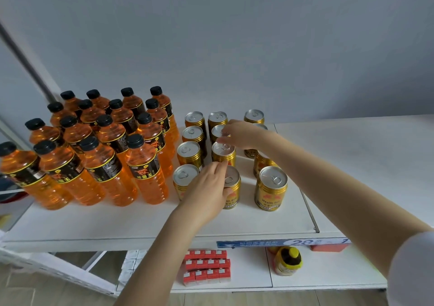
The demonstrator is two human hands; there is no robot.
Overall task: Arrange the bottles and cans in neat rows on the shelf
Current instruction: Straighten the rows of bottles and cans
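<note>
While the left hand (pixel 209 188) wraps round the front can (pixel 233 181) of the middle column, the right hand (pixel 242 133) pinches the top of a farther can (pixel 218 132) two spots back. The gold cans (pixel 271 186) all stand right of the orange bottles (pixel 98 150) on the white shelf (pixel 141 219).

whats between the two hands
A gold can stands between the left hand, gripping the front can, and the right hand, on a rear can; head view.
</note>
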